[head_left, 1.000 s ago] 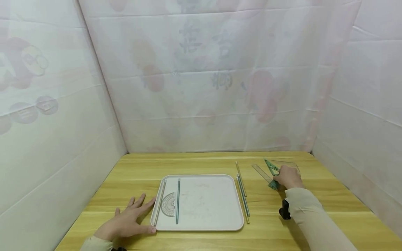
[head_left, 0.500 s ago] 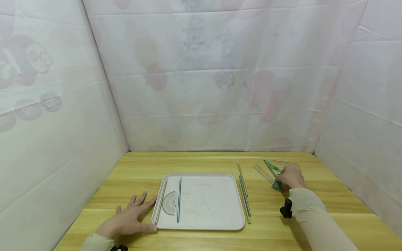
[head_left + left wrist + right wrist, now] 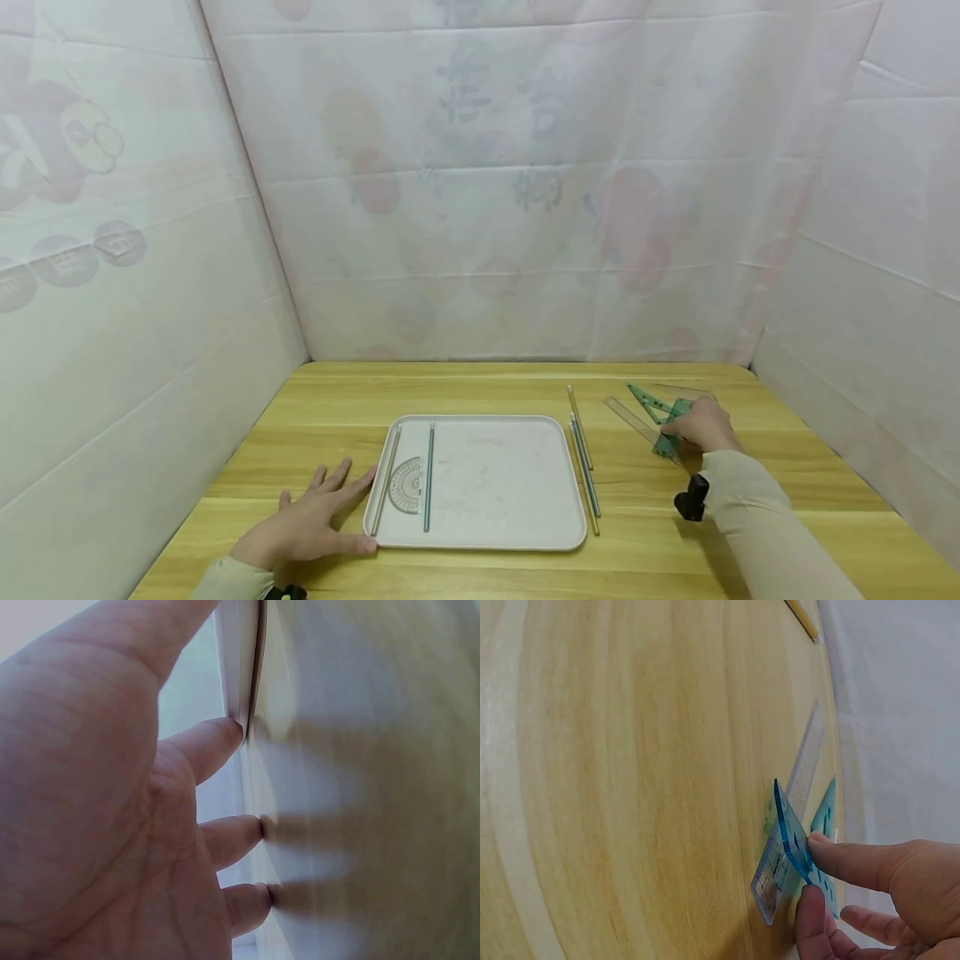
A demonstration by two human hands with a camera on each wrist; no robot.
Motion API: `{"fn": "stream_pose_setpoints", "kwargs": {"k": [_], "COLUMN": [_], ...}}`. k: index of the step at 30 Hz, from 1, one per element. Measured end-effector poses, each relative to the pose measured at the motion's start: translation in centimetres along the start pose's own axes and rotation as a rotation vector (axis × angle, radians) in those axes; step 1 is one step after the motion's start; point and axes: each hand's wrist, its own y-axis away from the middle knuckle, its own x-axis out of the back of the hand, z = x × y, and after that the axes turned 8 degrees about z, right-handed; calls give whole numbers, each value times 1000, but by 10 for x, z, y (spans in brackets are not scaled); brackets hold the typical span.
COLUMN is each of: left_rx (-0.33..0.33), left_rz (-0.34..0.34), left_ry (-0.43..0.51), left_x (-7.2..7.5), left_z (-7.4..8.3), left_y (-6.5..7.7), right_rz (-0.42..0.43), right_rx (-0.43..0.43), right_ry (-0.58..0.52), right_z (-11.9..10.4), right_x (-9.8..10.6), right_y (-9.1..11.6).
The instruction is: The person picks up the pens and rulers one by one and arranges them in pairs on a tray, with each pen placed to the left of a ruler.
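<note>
Near the worktop's (image 3: pixel 480 389) far right corner, your right hand (image 3: pixel 703 423) pinches a green tool (image 3: pixel 791 832), tilted over the ruler (image 3: pixel 632 418); your left hand (image 3: pixel 306 523), fingers spread, touches the tray (image 3: pixel 498 487).

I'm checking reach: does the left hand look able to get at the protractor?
Likely yes: the left hand touches the tray's rim, nothing covers the protractor, and only that rim and one pencil lie between.

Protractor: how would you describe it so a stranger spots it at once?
In the head view, find the white tray on the table. At its left end lie two pencils, with the clear protractor between them. Unlike those long, straight neighbours, it is half-round.
</note>
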Motion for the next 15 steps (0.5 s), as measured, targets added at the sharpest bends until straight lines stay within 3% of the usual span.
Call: {"fn": "stream_pose_setpoints", "kwargs": {"k": [8, 15], "left_rx": [-3, -2], "left_rz": [-2, -3], "left_ry": [7, 0], "left_x": [-2, -2], "left_z": [0, 1], "left_y": [0, 0], "right_rz": [-36, -67], "right_rx": [-4, -53], "right_ry": [-11, -86], "right_z": [4, 8], "right_x": [5, 5], "right_y": [1, -1]}}
